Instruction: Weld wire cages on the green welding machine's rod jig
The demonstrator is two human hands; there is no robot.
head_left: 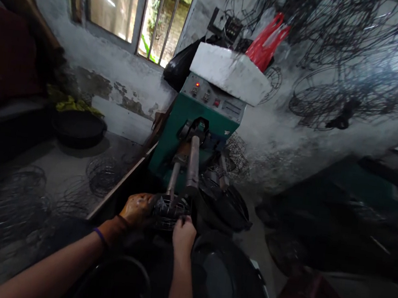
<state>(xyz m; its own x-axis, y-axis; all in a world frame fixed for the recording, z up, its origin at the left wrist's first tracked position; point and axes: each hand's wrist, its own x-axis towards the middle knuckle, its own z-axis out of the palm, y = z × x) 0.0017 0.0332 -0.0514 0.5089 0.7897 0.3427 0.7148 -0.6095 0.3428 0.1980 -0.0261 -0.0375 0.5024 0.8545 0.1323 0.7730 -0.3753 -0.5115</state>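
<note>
Across the upper right of the frame a tangle of wire baskets [341, 50] hangs against the grey wall [281, 130], blurred at the edges. At upper left sits the barred window [136, 6], daylight and green behind it. In the centre stands the green machine [191, 124], its grey control panel [212, 97] showing a small red light, and a white foam block [230, 70] resting on top with a red plastic bag [268, 41] behind it. Two metal arms [192, 162] run from the machine's front down toward me.

On the left, a concrete bench [62, 171] carries a dark round basin [78, 127] and several loose wire rings [103, 173]. Dark round pans [228, 206] lie just right of the arms, and another large dark bowl [226, 283] fills the lower middle.

Just below centre, at the near ends of the arms, is the small wire basket [169, 210] I am working on. My left hand [137, 209], stained rust-orange, with a purple band [101, 237] at the wrist, is clasped around the basket's left side. My right hand [184, 234] grips its lower right rim, fingers curled over the wire. Both hands are touching the basket, which sits between them against the arm tips; exactly how the wires meet the arms is too dark to tell.
</note>
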